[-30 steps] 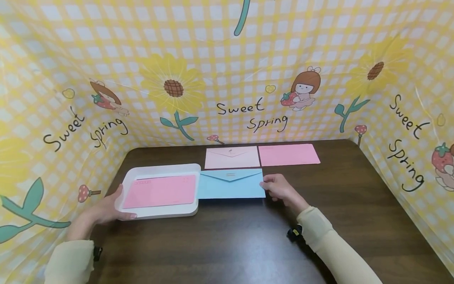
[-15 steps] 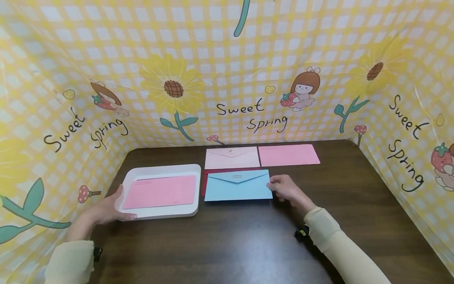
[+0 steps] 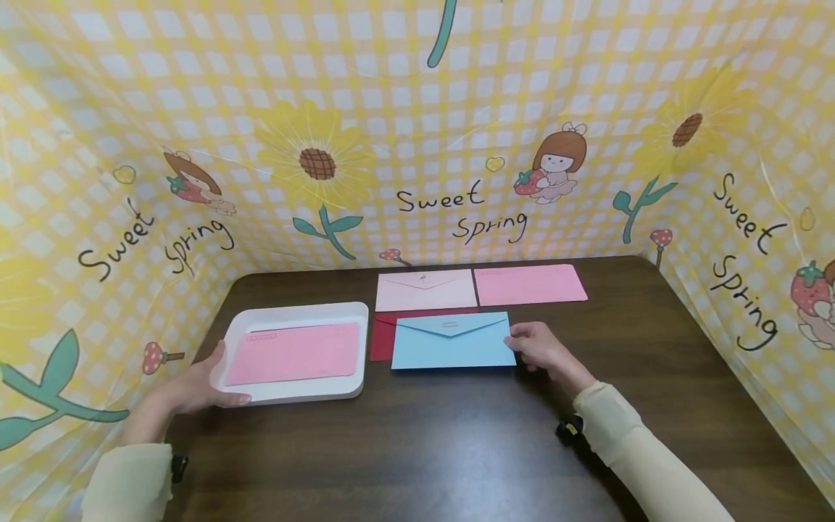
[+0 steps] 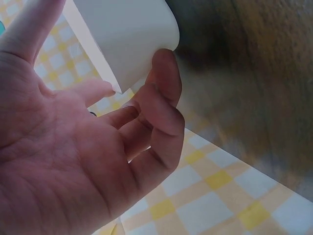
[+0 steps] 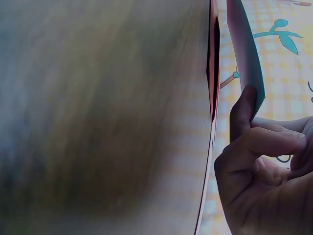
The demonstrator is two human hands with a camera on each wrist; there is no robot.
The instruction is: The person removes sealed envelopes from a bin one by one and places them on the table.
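Note:
My left hand (image 3: 196, 380) grips the left end of a white tray (image 3: 300, 311), thumb along its front side; in the left wrist view its other fingers curl at the tray's outer wall (image 4: 132, 34). Inside the tray lies a pink envelope (image 3: 295, 355). With its fingertips my right hand (image 3: 544, 349) pinches the right edge of a light blue envelope (image 3: 450, 349), flap side up. The right wrist view shows this blue envelope (image 5: 250, 63) raised off the tabletop. It overlaps a red envelope (image 3: 382, 344), most of which is hidden beneath it.
Along the back of the dark wooden table (image 3: 417, 435) lie a pale pink envelope (image 3: 424, 297) with a pointed flap and a brighter pink envelope (image 3: 531, 284) to its right. A yellow checked cloth (image 3: 443, 130) walls the back and both sides.
My right hand has drawn the blue envelope rightward, away from the tray, uncovering the left end of the red envelope. The left hand and tray have stayed in place.

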